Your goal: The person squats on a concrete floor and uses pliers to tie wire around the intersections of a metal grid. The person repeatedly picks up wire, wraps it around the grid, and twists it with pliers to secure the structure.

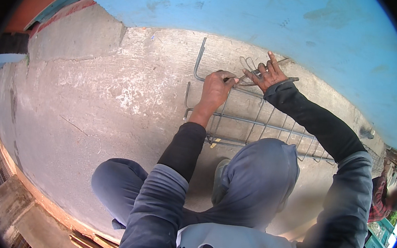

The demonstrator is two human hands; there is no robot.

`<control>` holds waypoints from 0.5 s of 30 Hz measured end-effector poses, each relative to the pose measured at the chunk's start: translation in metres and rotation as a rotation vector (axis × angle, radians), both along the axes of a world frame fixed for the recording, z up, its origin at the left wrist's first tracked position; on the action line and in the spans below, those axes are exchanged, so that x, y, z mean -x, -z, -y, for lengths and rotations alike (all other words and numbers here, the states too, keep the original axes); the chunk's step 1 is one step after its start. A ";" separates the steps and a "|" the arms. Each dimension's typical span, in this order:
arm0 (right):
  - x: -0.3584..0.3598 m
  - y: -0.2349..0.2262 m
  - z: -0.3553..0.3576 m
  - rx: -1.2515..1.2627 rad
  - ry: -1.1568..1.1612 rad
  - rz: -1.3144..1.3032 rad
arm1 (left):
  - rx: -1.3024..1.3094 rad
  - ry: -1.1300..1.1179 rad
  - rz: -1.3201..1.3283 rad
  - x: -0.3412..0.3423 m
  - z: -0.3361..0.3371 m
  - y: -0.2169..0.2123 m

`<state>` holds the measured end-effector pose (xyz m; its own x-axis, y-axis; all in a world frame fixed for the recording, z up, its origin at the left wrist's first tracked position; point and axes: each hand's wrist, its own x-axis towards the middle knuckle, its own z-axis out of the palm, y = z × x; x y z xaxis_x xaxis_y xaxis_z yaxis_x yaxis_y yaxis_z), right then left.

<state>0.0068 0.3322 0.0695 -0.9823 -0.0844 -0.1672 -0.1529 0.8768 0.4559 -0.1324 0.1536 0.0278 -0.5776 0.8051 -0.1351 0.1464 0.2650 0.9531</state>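
Observation:
A long cage of steel reinforcing bars (243, 120), with thin cross ties, lies on the concrete before my knees. At its far left end, my left hand (216, 90) is closed, thumb and fingers pinching tie wire beside the top bar. Just to the right, my right hand (271, 77) curls around loops of thin tie wire (247, 63) and a slim dark metal tool (293, 79); one finger points outward. The tool's kind is unclear, as the fingers cover most of it. A bent bar end (197, 62) rises left of my hands.
A blue wall (264, 16) stands close beyond the cage. Rough concrete floor (92, 100) stretches left. My bent knees (262, 177) are close to the cage's near side. At the far right a person in a red checked shirt (379, 201) is near teal crates (376, 246).

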 end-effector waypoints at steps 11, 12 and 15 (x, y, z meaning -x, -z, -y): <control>0.033 -0.030 0.018 0.144 0.318 0.395 | 0.128 -0.309 -0.408 -0.011 0.017 -0.010; 0.032 -0.031 0.019 0.137 0.339 0.419 | 0.161 -0.386 -0.460 -0.013 0.016 -0.020; 0.040 -0.039 0.029 0.116 0.347 0.404 | 0.335 -0.425 -0.334 0.014 0.009 -0.024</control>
<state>-0.0329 0.3028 0.1086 -0.8155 0.1930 -0.5456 0.0114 0.9479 0.3184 -0.1463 0.1446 0.0522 -0.8921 0.4414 -0.0968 0.2379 0.6410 0.7298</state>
